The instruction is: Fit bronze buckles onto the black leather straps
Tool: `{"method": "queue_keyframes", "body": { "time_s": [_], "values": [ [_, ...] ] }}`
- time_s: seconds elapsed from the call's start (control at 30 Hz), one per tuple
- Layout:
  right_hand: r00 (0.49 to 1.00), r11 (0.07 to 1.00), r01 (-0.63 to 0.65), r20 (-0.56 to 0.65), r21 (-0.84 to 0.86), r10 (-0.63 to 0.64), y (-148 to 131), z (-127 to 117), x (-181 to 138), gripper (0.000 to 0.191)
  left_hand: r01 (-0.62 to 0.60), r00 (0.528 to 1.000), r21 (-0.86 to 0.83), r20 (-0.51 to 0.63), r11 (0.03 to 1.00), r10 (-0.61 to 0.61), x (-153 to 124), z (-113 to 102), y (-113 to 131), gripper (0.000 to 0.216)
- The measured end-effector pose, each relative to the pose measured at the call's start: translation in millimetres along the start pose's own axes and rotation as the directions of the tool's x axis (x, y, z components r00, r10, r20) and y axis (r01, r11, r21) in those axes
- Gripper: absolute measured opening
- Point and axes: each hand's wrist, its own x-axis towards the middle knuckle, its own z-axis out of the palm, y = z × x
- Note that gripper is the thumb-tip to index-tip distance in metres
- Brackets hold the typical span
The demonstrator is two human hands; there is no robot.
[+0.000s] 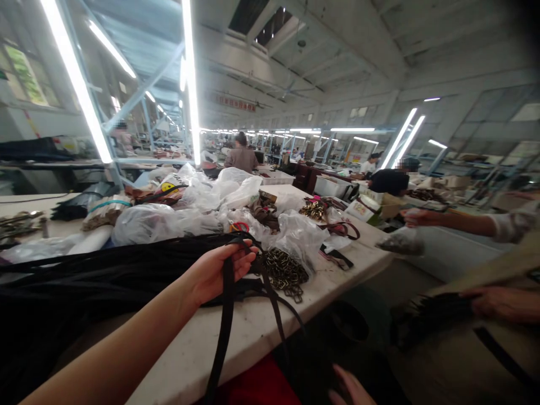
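My left hand [236, 261] is closed on a black strap [228, 309], which hangs over the table's front edge. Other black straps [126, 264] lie in a long pile to the left, under and behind my forearm. Just right of the hand is a heap of brass-coloured metal buckles [284, 269] in a clear plastic bag. At the bottom edge, my right hand [350, 388] is only partly in view and somewhat blurred. Its fingers stretch out apart, with nothing seen in them.
Plastic bags [147, 225] and more metal fittings [313, 209] crowd the table [177, 365]. At right, a co-worker's hand [417, 218] holds a bag [400, 242]; another hand [502, 304] touches dark strips [434, 318]. Red cloth [261, 385] lies below the table edge.
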Motion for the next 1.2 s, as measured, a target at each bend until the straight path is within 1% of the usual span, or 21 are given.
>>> {"method": "queue_keyframes", "body": {
  "time_s": [0.03, 0.1, 0.13, 0.17, 0.2, 0.27, 0.33, 0.37, 0.43, 0.53, 0.6, 0.67, 0.73, 0.8, 0.87, 0.9, 0.97, 1.07, 1.2],
  "values": [
    [0.999, 0.998, 0.036, 0.017, 0.042, -0.037, -6.8, 5.7, 10.5, 0.041, 0.026, 1.0, 0.024, -0.002, 0.999, -0.026, -0.6, 11.5, -5.2, 0.021],
    [0.983, 0.968, 0.158, 0.064, 0.197, -0.173, -27.3, 17.6, 31.6, 0.059, 0.076, 0.997, 0.065, 0.007, 0.995, -0.077, -2.8, 31.6, -14.3, 0.021],
    [0.966, 0.932, 0.214, 0.077, 0.293, -0.247, -39.6, 22.9, 40.6, 0.058, 0.091, 0.996, 0.081, 0.014, 0.993, -0.092, -3.9, 39.1, -17.3, 0.021],
    [0.952, 0.898, 0.231, 0.103, 0.375, -0.288, -51.9, 26.9, 47.7, 0.05, 0.089, 0.996, 0.092, 0.019, 0.992, -0.091, -4.1, 44.3, -19.0, 0.02],
    [0.946, 0.868, 0.196, 0.144, 0.457, -0.289, -62.9, 29.0, 52.3, 0.044, 0.068, 0.997, 0.101, 0.025, 0.993, -0.071, -3.2, 46.9, -19.3, 0.02],
    [0.929, 0.797, 0.041, 0.27, 0.602, -0.252, -77.1, 26.6, 54.3, 0.042, -0.014, 0.999, 0.128, 0.036, 0.992, 0.009, 3.4, 44.2, -17.0, 0.016],
    [0.907, 0.731, -0.108, 0.367, 0.674, -0.205, -78.9, 15.4, 49.4, 0.042, -0.1, 0.995, 0.187, 0.037, 0.977, 0.094, 16.7, 32.9, -14.3, 0.011],
    [0.905, 0.715, -0.147, 0.385, 0.683, -0.182, -76.4, 7.5, 45.8, 0.041, -0.127, 0.992, 0.237, 0.025, 0.963, 0.124, 25.3, 25.3, -14.4, 0.008],
    [0.916, 0.727, -0.17, 0.379, 0.666, -0.133, -68.5, -9.9, 39.3, 0.037, -0.158, 0.984, 0.364, -0.015, 0.918, 0.175, 43.7, 9.4, -19.8, 0.004],
    [0.946, 0.747, -0.159, 0.316, 0.645, -0.072, -59.3, -31.3, 34.6, 0.04, -0.171, 0.974, 0.527, -0.039, 0.833, 0.225, 66.5, -8.5, -39.0, 0.012],
    [0.962, 0.757, -0.145, 0.269, 0.638, -0.042, -56.7, -39.2, 35.2, 0.042, -0.151, 0.976, 0.579, -0.04, 0.801, 0.213, 75.0, -13.8, -53.7, 0.013],
    [0.976, 0.797, -0.101, 0.213, 0.595, -0.035, -55.3, -42.5, 37.6, 0.041, -0.116, 0.98, 0.598, -0.063, 0.793, 0.191, 78.4, -14.4, -66.1, 0.012],
    [0.99, 0.862, -0.02, 0.133, 0.506, -0.055, -53.4, -42.6, 41.2, 0.041, -0.075, 0.982, 0.579, -0.1, 0.812, 0.162, 79.4, -11.8, -75.9, 0.013],
    [0.996, 0.919, 0.07, 0.026, 0.387, -0.087, -49.7, -41.0, 45.4, 0.04, -0.034, 0.984, 0.54, -0.131, 0.841, 0.124, 80.2, -8.1, -84.4, 0.016],
    [0.992, 0.953, 0.117, -0.072, 0.28, -0.1, -43.7, -39.0, 49.9, 0.039, 0.002, 0.986, 0.504, -0.147, 0.864, 0.083, 82.4, -4.9, -93.0, 0.018],
    [0.991, 0.961, 0.117, -0.098, 0.249, -0.095, -40.0, -38.2, 52.1, 0.039, 0.019, 0.987, 0.489, -0.148, 0.872, 0.062, 84.0, -3.9, -97.6, 0.019],
    [0.995, 0.967, 0.074, -0.086, 0.243, -0.055, -32.4, -37.4, 56.0, 0.04, 0.054, 0.989, 0.459, -0.145, 0.887, 0.015, 88.3, -2.8, -107.3, 0.02],
    [1.0, 0.957, -0.001, -0.027, 0.291, 0.009, -23.9, -37.6, 59.9, 0.042, 0.122, 0.987, 0.405, -0.148, 0.906, -0.066, 95.3, -1.7, -122.3, 0.02],
    [0.998, 0.948, 0.021, -0.064, 0.317, -0.001, -20.6, -36.1, 64.4, 0.039, 0.189, 0.977, 0.348, -0.159, 0.918, -0.141, 101.0, 2.5, -138.9, 0.022]
  ]
}}
